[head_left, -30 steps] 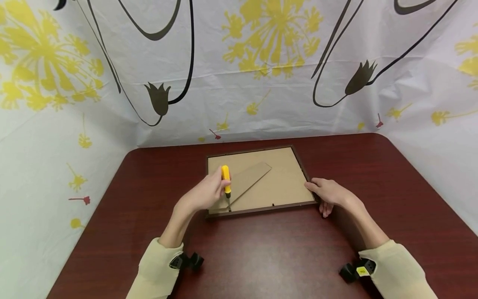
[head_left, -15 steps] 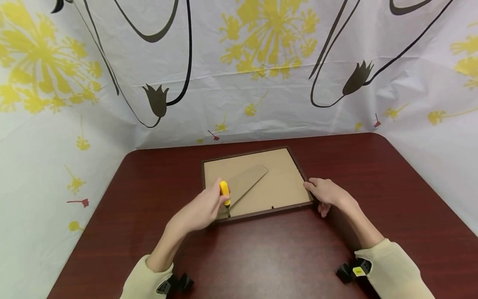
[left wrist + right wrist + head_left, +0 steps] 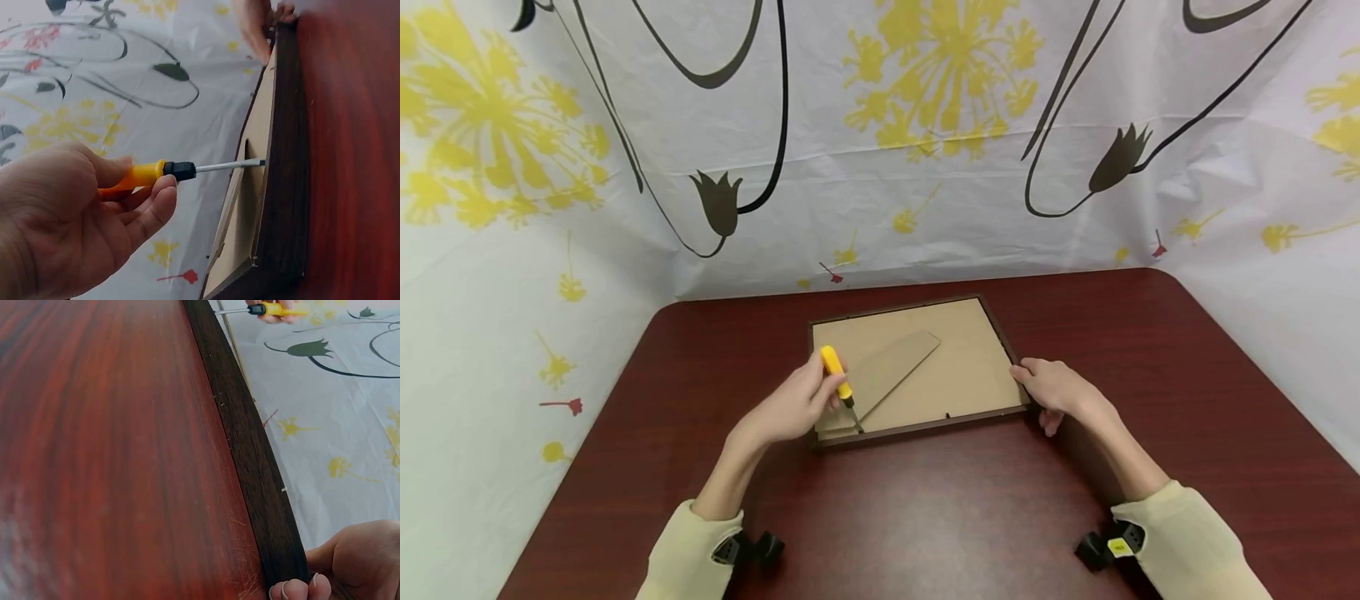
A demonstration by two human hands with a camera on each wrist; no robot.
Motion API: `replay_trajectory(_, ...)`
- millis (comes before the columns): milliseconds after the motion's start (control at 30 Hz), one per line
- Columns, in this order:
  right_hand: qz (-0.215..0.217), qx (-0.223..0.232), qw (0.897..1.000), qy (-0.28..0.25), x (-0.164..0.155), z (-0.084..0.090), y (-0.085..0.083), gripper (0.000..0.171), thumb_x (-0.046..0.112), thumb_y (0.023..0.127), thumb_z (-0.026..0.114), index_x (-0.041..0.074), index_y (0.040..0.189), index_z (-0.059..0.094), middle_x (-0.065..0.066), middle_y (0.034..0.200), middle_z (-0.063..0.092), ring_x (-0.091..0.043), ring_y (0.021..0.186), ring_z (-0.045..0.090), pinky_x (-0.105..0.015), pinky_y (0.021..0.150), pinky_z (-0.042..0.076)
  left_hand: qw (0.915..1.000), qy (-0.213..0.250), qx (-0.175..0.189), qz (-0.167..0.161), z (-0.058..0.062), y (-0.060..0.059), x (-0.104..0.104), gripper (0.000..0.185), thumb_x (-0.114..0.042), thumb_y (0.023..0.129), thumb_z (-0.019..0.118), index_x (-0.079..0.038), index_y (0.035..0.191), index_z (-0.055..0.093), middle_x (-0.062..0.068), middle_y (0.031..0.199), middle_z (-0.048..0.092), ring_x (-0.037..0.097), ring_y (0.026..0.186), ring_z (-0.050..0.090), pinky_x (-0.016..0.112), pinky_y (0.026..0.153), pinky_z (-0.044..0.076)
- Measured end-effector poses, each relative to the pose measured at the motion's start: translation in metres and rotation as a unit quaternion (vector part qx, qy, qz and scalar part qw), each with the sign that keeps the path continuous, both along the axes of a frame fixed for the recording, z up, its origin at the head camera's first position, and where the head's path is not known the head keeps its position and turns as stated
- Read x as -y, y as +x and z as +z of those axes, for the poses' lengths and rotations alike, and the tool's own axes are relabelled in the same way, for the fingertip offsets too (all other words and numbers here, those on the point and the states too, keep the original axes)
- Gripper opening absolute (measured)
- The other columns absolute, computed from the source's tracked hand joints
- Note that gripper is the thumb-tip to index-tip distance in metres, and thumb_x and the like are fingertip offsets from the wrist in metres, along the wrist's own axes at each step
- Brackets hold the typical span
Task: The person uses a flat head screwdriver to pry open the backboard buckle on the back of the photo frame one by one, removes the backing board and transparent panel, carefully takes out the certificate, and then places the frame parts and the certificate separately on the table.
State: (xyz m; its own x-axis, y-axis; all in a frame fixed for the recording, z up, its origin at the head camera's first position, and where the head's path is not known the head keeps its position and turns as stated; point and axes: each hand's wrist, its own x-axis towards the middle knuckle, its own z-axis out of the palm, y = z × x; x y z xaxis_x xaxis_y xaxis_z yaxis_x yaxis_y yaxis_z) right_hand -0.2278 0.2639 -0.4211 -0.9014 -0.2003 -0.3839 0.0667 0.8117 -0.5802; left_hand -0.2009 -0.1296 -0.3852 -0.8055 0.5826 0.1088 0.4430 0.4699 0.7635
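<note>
Head view: we see the left hand (image 3: 793,404) gripping a yellow screwdriver (image 3: 837,379), fingers wrapped round its handle. A moment ago the handle stood straighter; now its top leans away to the left, so we think the tip is prying at the frame's near edge. The picture frame (image 3: 917,429) lies face down on the red table (image 3: 925,517). The right hand (image 3: 1058,390) rests on its right corner, fingers curled over the edge.

Left wrist view: the screwdriver (image 3: 181,172) is long and thin, and its metal tip points into the cardboard back (image 3: 250,206), just inside the dark frame (image 3: 287,187).

Right wrist view: fingertips (image 3: 294,589) press against the frame (image 3: 250,450).
</note>
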Motion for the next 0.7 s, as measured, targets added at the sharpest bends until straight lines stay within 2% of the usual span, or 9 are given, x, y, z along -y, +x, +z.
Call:
replay_trajectory(133,-0.01,0.006,1.0,-0.004,0.001,-0.001,0.0,0.063,0.033,0.111,0.033,-0.012,0.153,0.02,-0.02,0.074,0.062,-0.028,0.05,0.067,-0.039,0.061,0.058,0.9999,-0.009,0.013,-0.002,0.001,-0.008,-0.001,0.012,-0.009,0.11,0.04,0.001,0.115,0.046,0.009,0.088,0.056,0.022,0.075,0.058,0.03,0.066,0.052)
replay_trajectory(333,-0.015,0.007,1.0,-0.011,0.002,-0.002,0.001,0.061,0.032,0.111,0.033,-0.011,0.153,0.021,-0.02,0.076,0.062,-0.028,0.049,0.066,-0.039,0.053,0.057,0.9996,-0.03,0.003,-0.001,0.003,-0.014,-0.007,0.01,-0.01,0.109,0.043,-0.001,0.111,0.046,0.007,0.08,0.055,0.022,0.072,0.057,0.028,0.063,0.047)
replay_trajectory(567,-0.008,0.003,1.0,0.002,0.001,0.0,0.0,0.062,0.033,0.112,0.032,-0.012,0.153,0.02,-0.019,0.071,0.063,-0.027,0.05,0.066,-0.039,0.064,0.058,0.9981,-0.06,-0.016,0.002,0.007,-0.012,-0.013,0.009,-0.011,0.11,0.043,-0.003,0.108,0.044,0.007,0.078,0.055,0.015,0.068,0.052,0.028,0.061,0.045)
replay_trajectory(700,-0.014,0.0,1.0,0.003,0.003,-0.001,-0.001,0.059,0.03,0.111,0.033,-0.01,0.153,0.023,-0.019,0.075,0.062,-0.027,0.049,0.066,-0.038,0.058,0.058,0.9978,-0.065,-0.011,0.006,0.007,-0.012,-0.015,0.009,-0.012,0.11,0.043,-0.003,0.108,0.043,0.007,0.078,0.055,0.014,0.069,0.053,0.028,0.062,0.045)
